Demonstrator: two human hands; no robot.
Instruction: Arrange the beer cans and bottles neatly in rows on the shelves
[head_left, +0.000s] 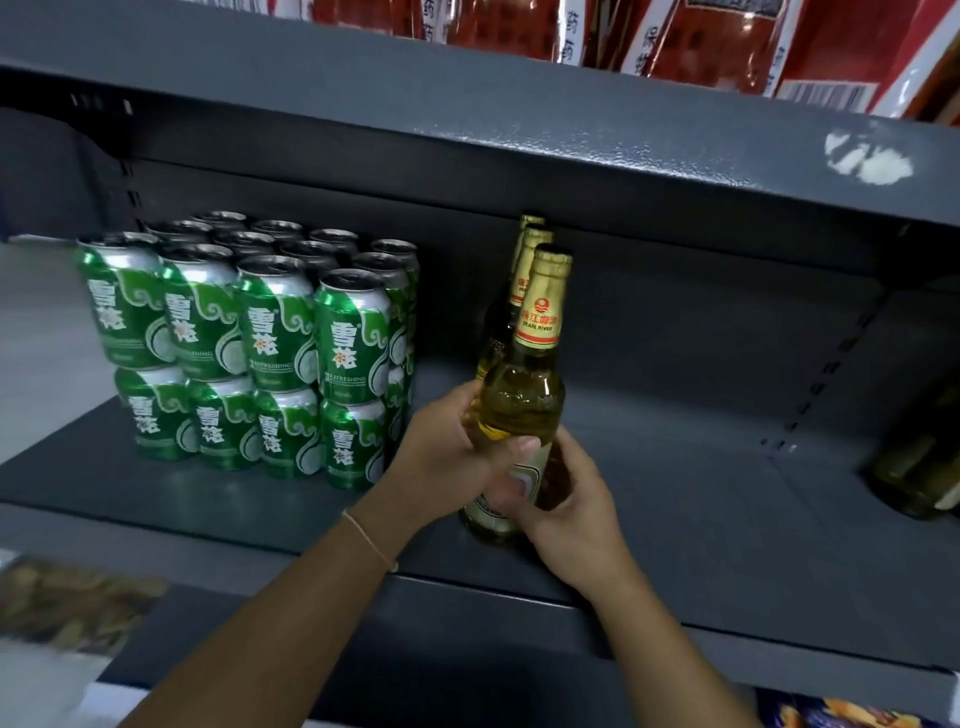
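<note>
On the dark grey metal shelf (675, 499), seen from the head camera: green aluminium beer cans (270, 353) stacked two layers high in tidy rows at the left, labels facing out. Just right of the cans, a short file of clear glass beer bottles with gold foil necks (522, 270) running front to back. Foremost amber-filled glass bottle with the gold-and-red neck label (524, 395) upright at the head of that file, base near the shelf's front edge (whether resting on it or just above, hard to say). Left hand (447, 452) wrapped round the bottle's shoulder, thumb across the front. Right hand (566, 499) curled round the lower body and label, so both grips closed on the same bottle. Thin pale string bracelet (369, 540) on the left wrist. At far right, blurred dark glass bottles (919, 457) at the frame edge. Above, red printed packages (701, 36) on the upper shelf.
</note>
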